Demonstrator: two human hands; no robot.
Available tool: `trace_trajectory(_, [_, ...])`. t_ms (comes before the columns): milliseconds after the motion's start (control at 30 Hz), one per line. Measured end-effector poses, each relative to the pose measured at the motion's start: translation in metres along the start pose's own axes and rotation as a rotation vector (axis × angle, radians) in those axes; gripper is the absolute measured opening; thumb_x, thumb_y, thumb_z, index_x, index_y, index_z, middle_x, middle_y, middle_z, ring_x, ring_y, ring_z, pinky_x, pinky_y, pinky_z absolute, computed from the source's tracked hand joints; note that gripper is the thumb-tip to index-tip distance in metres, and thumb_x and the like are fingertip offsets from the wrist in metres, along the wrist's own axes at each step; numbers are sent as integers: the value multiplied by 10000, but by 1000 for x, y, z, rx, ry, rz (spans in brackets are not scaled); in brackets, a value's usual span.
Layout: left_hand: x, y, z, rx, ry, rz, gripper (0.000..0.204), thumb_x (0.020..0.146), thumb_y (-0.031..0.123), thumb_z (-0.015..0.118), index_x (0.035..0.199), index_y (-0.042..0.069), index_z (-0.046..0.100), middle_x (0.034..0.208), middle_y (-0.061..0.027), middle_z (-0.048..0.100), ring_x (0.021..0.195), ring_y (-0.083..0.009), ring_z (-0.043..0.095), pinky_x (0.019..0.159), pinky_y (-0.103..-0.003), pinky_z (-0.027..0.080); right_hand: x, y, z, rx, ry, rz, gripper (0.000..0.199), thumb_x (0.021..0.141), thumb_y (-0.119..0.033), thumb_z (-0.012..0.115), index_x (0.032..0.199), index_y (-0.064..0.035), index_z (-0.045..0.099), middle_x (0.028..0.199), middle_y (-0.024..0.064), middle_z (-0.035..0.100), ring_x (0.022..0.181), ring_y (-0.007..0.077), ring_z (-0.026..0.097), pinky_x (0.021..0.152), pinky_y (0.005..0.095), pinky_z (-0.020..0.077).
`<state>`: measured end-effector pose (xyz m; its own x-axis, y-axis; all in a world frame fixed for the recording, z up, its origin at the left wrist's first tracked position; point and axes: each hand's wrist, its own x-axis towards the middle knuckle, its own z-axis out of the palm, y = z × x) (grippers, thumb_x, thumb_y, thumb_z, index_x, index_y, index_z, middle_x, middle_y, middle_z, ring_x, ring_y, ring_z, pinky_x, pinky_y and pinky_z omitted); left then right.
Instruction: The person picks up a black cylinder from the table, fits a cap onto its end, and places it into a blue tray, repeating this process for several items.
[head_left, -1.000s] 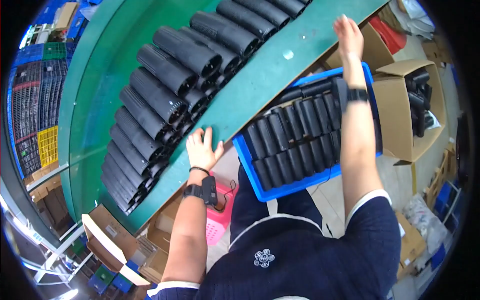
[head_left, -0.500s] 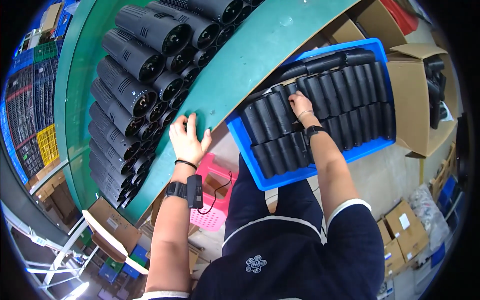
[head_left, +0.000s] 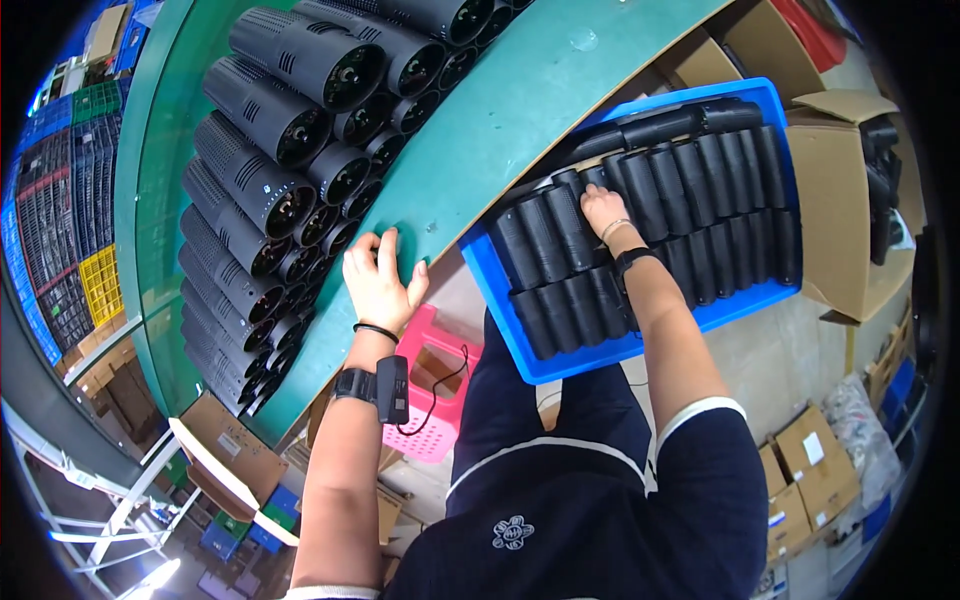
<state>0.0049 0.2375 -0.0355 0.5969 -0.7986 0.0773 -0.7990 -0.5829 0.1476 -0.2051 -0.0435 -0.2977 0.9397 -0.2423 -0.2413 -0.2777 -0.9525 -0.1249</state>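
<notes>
My left hand (head_left: 384, 285) rests at the edge of the green tabletop (head_left: 480, 135), fingers bent and spread, thumb apart, with nothing visible in it. My right hand (head_left: 606, 212) reaches into a blue bin (head_left: 590, 362) on my right. Its fingers are closed around the upper end of a black cylindrical housing (head_left: 595, 175) standing in the far row; the fingertips are partly hidden. Rows of similar black housings (head_left: 690, 185) fill the bin, and a few lie sideways along its far side.
Large black ribbed housings (head_left: 250, 180) are stacked on their sides on the table at the left. A pink stool (head_left: 425, 400) stands beneath my left forearm. Beside the bin is an open cardboard box (head_left: 840, 200) with black parts. More cartons (head_left: 815, 460) sit at lower right.
The bin and its housings appear slightly further right in view. Both hands keep nearly the same places, the right one still at the same housing.
</notes>
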Motion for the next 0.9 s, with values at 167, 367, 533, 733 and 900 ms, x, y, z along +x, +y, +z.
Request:
trace_trajectory(167, [1,-1,0,2,14,5,568,732,346,677,1202,63,530,1095,-169,460,971,-345,460,858,-452,396,4,-5,-3,371,32,343,212,841,-45,500,1001,-89,632,979,105,636,908,306,646,770,432,538])
trace_trajectory(367, [3,3,1,2,38,19,579,695,316,707,1189,67,536,1085,-145,450,950,-328,457,841,-442,398,39,-6,-35,385,-153,203,369,840,24,472,1178,-94,562,1333,181,423,1217,357,475,1030,415,407])
trace_trajectory(533, [2,1,0,0,49,10,576,699,324,703,1185,64,535,1082,-143,449,947,-327,459,842,-439,399,36,-3,-55,458,-163,153,277,828,-10,557,1094,-77,591,1258,186,469,1159,365,513,996,421,433])
trace_trajectory(733, [1,4,0,-32,24,-1,571,704,285,706,1201,68,528,1096,-158,464,974,-341,463,857,-443,403,-25,5,-86,778,-46,178,344,693,-50,740,940,-18,504,1079,185,519,1000,407,534,860,412,470])
trace_trajectory(900, [-1,0,-5,-17,1,-33,570,701,292,709,1193,69,526,1104,-147,455,974,-329,458,856,-434,401,-83,5,-125,834,293,293,526,654,-47,728,1150,-64,555,1097,156,509,1036,344,530,914,371,447])
